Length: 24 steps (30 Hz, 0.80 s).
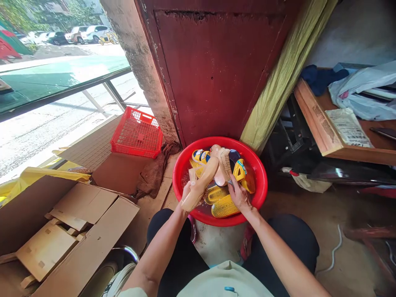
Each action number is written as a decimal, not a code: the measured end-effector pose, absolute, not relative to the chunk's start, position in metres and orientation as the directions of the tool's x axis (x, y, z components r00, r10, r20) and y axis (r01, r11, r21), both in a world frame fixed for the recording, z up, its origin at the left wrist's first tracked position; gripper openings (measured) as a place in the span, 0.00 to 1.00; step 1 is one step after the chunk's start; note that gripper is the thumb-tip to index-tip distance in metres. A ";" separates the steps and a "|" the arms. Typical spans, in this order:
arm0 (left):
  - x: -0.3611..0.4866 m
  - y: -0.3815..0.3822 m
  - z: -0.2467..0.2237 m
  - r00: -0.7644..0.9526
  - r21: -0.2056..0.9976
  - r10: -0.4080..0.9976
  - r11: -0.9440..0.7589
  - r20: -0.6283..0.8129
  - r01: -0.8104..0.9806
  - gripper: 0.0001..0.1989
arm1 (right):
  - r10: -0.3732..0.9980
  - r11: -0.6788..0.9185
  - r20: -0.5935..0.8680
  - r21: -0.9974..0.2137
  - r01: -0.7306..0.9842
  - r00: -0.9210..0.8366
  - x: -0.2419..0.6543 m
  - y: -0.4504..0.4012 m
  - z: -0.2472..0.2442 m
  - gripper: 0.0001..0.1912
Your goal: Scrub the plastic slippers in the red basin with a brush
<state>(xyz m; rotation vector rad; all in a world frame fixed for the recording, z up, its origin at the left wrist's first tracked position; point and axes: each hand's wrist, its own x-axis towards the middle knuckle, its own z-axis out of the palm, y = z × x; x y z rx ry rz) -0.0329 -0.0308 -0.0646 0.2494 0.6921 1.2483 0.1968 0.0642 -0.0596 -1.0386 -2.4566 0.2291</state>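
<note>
A beige shoe, probably a slipper or sandal, is tilted with its sole side-on over the basin. My left hand is closed around its near end, with some fingers hidden behind it. In my right hand is a scrub brush with pale bristles, held just right of the shoe; its handle is mostly covered by my fingers. Below both hands, a round red basin holds water, several yellow slippers and a pink shoe. One patterned yellow slipper lies at the far left inside.
Beyond the basin stands a dark red door beside a yellow-green curtain. A red crate, a brown cloth and a cardboard box with wooden pieces are leftward. At right is a wooden table with bags.
</note>
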 end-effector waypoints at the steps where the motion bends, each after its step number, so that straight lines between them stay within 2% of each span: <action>1: -0.031 -0.031 -0.065 0.072 0.573 0.935 0.273 -0.348 -0.773 0.31 | 0.716 0.697 0.365 -0.337 0.632 -0.595 0.198 0.067 -0.057 0.31; 4: -0.025 -0.030 -0.068 -0.034 0.652 0.945 0.198 -0.325 -0.732 0.28 | 0.668 0.744 0.372 -0.318 0.587 -0.645 0.201 0.073 -0.048 0.32; 6: -0.023 -0.028 -0.068 -0.038 0.728 0.960 0.184 -0.277 -0.660 0.31 | 0.645 0.764 0.314 -0.269 0.586 -0.697 0.205 0.078 -0.041 0.30; 8: -0.022 -0.027 -0.065 -0.077 0.826 0.975 0.132 -0.207 -0.549 0.36 | 0.680 0.733 0.263 -0.228 0.640 -0.685 0.211 0.084 -0.034 0.29; 11: -0.022 -0.026 -0.058 -0.160 0.934 0.980 0.058 -0.121 -0.353 0.38 | 0.729 0.681 0.269 -0.194 0.706 -0.629 0.215 0.087 -0.024 0.30; 15: -0.019 -0.027 -0.051 -0.192 0.995 0.980 0.025 -0.043 -0.098 0.34 | 0.614 0.788 0.215 -0.107 0.606 -0.760 0.206 0.078 -0.016 0.29; 17: -0.018 -0.026 -0.050 -0.214 0.998 0.977 0.014 -0.025 -0.053 0.33 | 0.629 0.777 0.139 -0.079 0.624 -0.765 0.208 0.080 -0.016 0.28; 21: -0.033 -0.021 -0.052 -0.344 0.991 0.936 0.037 -0.079 -0.126 0.40 | 0.809 0.588 0.117 -0.150 0.794 -0.577 0.244 0.102 -0.020 0.30; 24: -0.053 -0.013 -0.058 -0.459 0.991 0.878 0.117 -0.134 -0.065 0.40 | 0.834 0.551 0.162 -0.272 0.789 -0.527 0.278 0.119 -0.024 0.31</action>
